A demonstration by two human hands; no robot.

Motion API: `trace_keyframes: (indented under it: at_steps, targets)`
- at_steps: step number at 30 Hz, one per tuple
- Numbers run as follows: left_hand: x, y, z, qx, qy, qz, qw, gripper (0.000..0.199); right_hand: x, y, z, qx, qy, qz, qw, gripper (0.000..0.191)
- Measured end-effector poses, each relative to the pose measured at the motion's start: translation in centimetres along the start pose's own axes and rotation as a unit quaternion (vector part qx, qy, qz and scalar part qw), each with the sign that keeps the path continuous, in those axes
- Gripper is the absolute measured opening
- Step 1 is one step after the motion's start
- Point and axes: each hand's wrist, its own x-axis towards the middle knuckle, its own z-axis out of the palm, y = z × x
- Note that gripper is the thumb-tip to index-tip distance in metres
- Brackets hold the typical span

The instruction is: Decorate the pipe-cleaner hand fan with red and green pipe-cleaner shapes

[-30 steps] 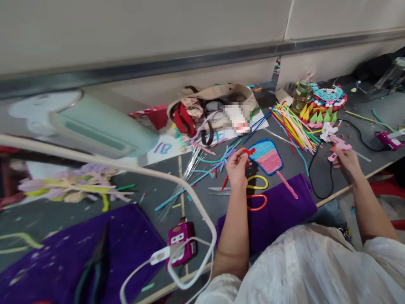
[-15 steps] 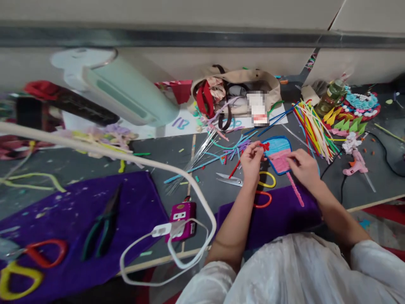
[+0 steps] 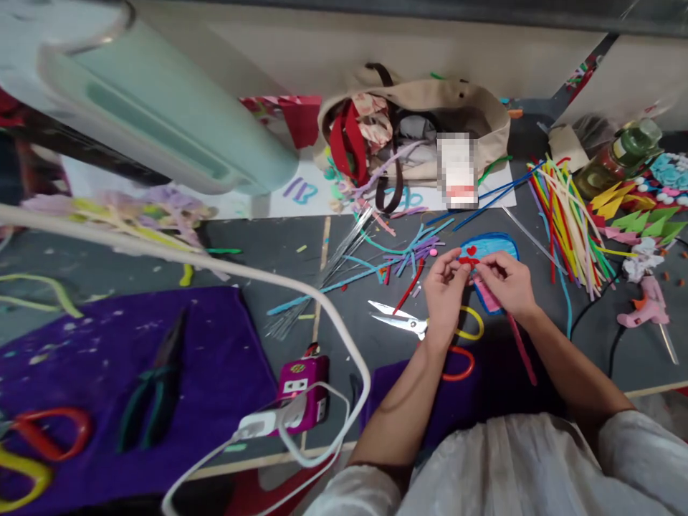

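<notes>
A small red fuzzy piece (image 3: 469, 261), shaped like pipe cleaner bits, is pinched between the fingertips of my left hand (image 3: 445, 292) and my right hand (image 3: 508, 284). A tiny red heart shape shows just above it. Beneath my fingers lies a blue-and-pink fuzzy panel (image 3: 502, 246) edged in blue, partly covered by my right hand. Its twisted pink stem (image 3: 522, 350) points toward me. Scissors (image 3: 400, 320) with yellow and red handles lie under my left wrist, blades slightly apart. A red pipe cleaner (image 3: 411, 288) rests near the blades.
Cut pipe cleaners (image 3: 570, 222) lie in a bundle on the right, near a pink glue gun (image 3: 648, 301) and a green jar (image 3: 618, 159). A beige bag (image 3: 494, 118) stands behind. Leftward are a purple power adapter (image 3: 304, 376), a white cable (image 3: 301, 292) and pliers (image 3: 153, 390).
My right hand has moved left off the panel to meet my left hand at the red piece. The view has shifted closer and lower over the table.
</notes>
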Motion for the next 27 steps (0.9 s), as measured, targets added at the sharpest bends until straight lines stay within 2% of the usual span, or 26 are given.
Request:
trace_keyframes:
  at_steps: [2, 4, 6, 9, 12, 15, 19, 22, 27]
  targets:
    - [0.2, 0.0, -0.4, 0.065, -0.01, 0.006, 0.998, 0.038, 0.5, 0.6, -0.2, 0.004, -0.008, 0.03, 0.999, 0.022]
    - [0.6, 0.1, -1.0, 0.186, -0.015, 0.049, 0.981, 0.035, 1.1, 1.2, -0.8, -0.004, -0.023, 0.065, 0.998, 0.022]
    - [0.9, 0.2, -1.5, 0.338, -0.014, 0.126, 0.933, 0.021, 1.8, 1.7, -1.3, -0.021, -0.055, 0.101, 0.993, 0.022]
    - [1.5, 0.2, -1.9, 0.46, -0.025, 0.191, 0.867, 0.012, 2.7, 2.2, -1.9, -0.066, -0.098, 0.134, 0.984, 0.022]
    - [1.8, -0.1, -1.8, 0.508, -0.042, 0.199, 0.837, 0.013, 3.5, 2.0, -1.8, -0.116, -0.108, 0.149, 0.976, 0.022]
    - [1.9, 0.0, -1.5, 0.552, -0.062, 0.173, 0.813, 0.015, 4.2, 1.4, -1.6, -0.149, -0.124, 0.152, 0.969, 0.021]
    - [2.3, 1.0, -0.9, 0.626, -0.088, 0.149, 0.76, 0.014, 4.8, 0.9, -1.4, -0.176, -0.136, 0.15, 0.963, 0.02]
    - [2.7, 1.4, -0.7, 0.64, -0.092, 0.144, 0.749, 0.012, 4.8, 1.0, -1.3, -0.186, -0.136, 0.127, 0.965, 0.019]
    - [2.9, 1.0, -0.6, 0.623, -0.083, 0.162, 0.761, 0.011, 4.6, 1.4, -1.1, -0.215, -0.139, 0.079, 0.963, 0.019]
